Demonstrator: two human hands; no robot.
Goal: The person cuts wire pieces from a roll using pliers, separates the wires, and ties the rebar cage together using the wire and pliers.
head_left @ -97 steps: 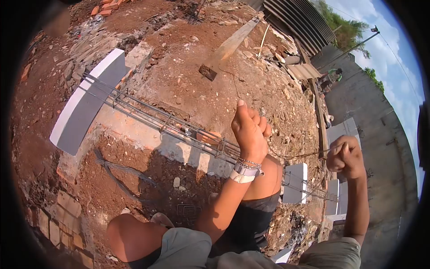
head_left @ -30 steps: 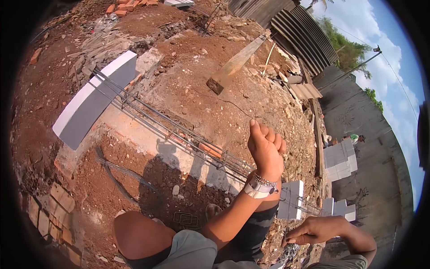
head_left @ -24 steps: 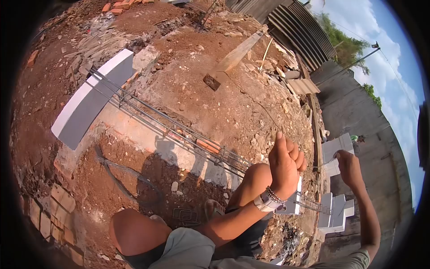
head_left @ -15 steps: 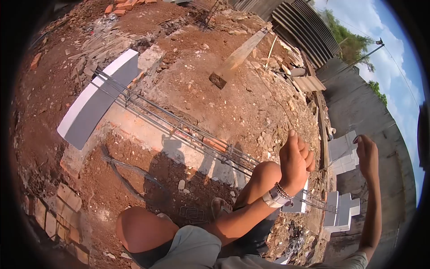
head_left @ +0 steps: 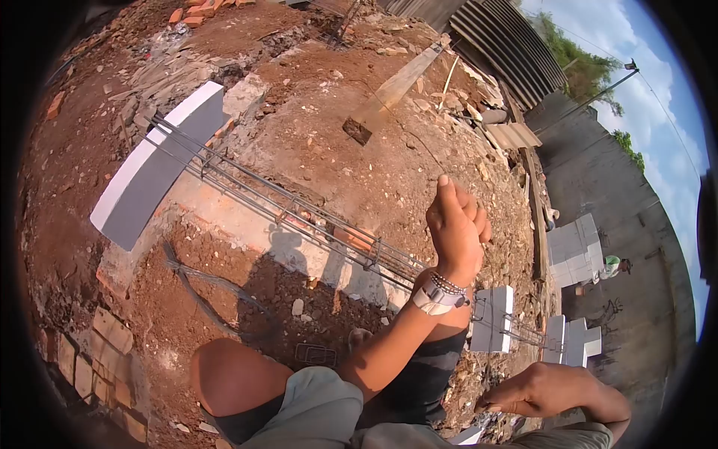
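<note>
My left hand (head_left: 458, 232), wearing a watch (head_left: 437, 295) and beads at the wrist, is closed and raised above the rebar cage (head_left: 292, 206). A thin wire (head_left: 419, 142) rises in a curve from its thumb tip. Lower right, my right hand (head_left: 535, 391) is closed with the fingers curled under; what it grips is hidden. The long rebar cage lies over a brick and mortar footing, its far end against a white block (head_left: 161, 161). Several bent wire stirrups (head_left: 315, 355) lie on the soil by my foot.
A bundle of wire (head_left: 202, 280) lies on the soil. Loose bricks (head_left: 112, 333) sit lower left. A wooden post (head_left: 396, 90) lies across the dirt. More white blocks (head_left: 492, 318) stand on the right. Near the grey wall (head_left: 636, 232) is another person (head_left: 612, 266).
My left hand has moved left and up, the thin wire moving with it. My right hand has dropped from high on the right to near my body. The person by the wall has come into view.
</note>
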